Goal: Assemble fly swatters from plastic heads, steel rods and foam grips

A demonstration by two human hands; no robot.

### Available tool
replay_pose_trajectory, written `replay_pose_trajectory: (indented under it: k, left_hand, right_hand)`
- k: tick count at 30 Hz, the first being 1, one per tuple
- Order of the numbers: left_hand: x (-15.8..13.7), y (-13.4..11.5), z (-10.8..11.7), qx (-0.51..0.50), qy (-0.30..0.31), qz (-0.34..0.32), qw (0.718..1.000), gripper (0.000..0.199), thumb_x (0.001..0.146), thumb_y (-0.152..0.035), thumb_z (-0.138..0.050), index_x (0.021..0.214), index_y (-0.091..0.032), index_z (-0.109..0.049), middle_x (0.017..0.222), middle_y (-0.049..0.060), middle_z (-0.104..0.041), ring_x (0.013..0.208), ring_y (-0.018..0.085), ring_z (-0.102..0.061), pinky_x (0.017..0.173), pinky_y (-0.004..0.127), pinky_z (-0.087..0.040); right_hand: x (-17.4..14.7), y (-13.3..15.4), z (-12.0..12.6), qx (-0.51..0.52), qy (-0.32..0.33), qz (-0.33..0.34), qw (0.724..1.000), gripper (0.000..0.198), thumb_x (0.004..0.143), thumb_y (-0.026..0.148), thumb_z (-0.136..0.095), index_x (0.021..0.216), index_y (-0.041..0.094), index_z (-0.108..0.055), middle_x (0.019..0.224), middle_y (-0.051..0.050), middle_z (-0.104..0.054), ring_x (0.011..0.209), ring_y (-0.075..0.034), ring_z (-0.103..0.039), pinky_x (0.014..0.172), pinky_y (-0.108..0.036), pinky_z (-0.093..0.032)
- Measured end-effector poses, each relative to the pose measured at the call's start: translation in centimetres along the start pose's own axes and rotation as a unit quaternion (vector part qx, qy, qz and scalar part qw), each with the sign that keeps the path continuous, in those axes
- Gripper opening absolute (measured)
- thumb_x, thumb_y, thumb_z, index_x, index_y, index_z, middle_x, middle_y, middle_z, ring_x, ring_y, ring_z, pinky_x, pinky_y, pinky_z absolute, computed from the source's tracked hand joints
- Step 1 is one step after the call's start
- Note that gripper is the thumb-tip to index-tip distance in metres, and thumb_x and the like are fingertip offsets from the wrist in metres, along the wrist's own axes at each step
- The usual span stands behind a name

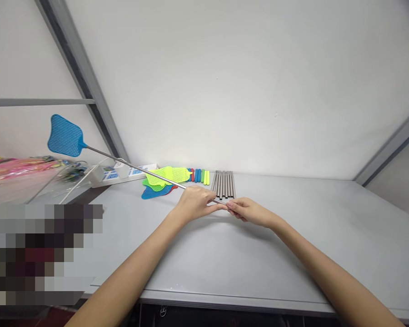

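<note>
A fly swatter with a blue mesh head (pixel 65 136) and a long thin metal rod (pixel 136 168) slants up to the left above the table. My left hand (pixel 197 202) is wrapped round the rod near its lower end. At that end, my right hand (pixel 247 211) pinches the tip between thumb and fingers. Just beyond my hands lie several metal tubes (pixel 225 184) side by side. Left of them are several short coloured grips (pixel 200 176) in blue, red, green and yellow. Loose swatter heads, yellow-green (pixel 168 176) and blue (pixel 153 191), are piled beside those.
A white power strip (pixel 136 171) with plugs and a cable runs along the back left. Plastic-wrapped colourful items (pixel 23 170) lie at far left. The grey table (pixel 293 254) meets a white wall (pixel 245 91). A blurred-out area covers the lower left.
</note>
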State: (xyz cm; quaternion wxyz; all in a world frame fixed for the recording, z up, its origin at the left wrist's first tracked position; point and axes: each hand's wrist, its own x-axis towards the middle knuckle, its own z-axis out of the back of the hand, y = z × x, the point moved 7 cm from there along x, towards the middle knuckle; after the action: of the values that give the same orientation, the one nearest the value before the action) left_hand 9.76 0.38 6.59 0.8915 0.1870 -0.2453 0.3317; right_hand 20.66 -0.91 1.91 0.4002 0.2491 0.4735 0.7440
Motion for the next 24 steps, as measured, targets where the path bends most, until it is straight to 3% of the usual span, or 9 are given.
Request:
replay_pose_trajectory:
  k: [9, 19, 24]
  left_hand:
    - [0.0, 0.3, 0.2, 0.009, 0.0, 0.012, 1.0, 0.055, 0.074, -0.063, -0.035, 0.048, -0.016, -0.047, 0.044, 0.001, -0.05, 0.045, 0.011, -0.045, 0.046, 0.023, -0.018]
    - [-0.1, 1.1, -0.4, -0.01, 0.06, 0.011, 0.998, 0.053, 0.077, -0.06, -0.034, 0.05, -0.016, -0.046, 0.042, -0.001, -0.047, 0.042, 0.01, -0.04, 0.045, 0.023, -0.013]
    - [-0.1, 1.4, -0.2, -0.017, 0.056, 0.01, 0.998, 0.051, 0.078, -0.058, -0.035, 0.051, -0.016, -0.045, 0.044, -0.002, -0.046, 0.041, 0.009, -0.039, 0.045, 0.023, -0.012]
  right_hand:
    - [0.0, 0.0, 0.1, -0.003, 0.013, 0.006, 1.0, 0.044, 0.081, 0.055, -0.03, 0.063, 0.016, -0.038, 0.058, 0.003, -0.031, 0.048, -0.006, -0.029, 0.044, -0.019, -0.025]
    - [0.0, -0.6, 0.3, 0.0, 0.023, -0.011, 1.0, 0.044, 0.081, 0.055, -0.03, 0.063, 0.016, -0.037, 0.056, 0.005, -0.028, 0.045, -0.005, -0.026, 0.042, -0.018, -0.021]
    - [-0.1, -0.6, 0.5, -0.004, 0.024, -0.02, 1.0, 0.045, 0.081, 0.056, -0.031, 0.063, 0.016, -0.037, 0.056, 0.004, -0.028, 0.045, -0.005, -0.025, 0.042, -0.018, -0.021]
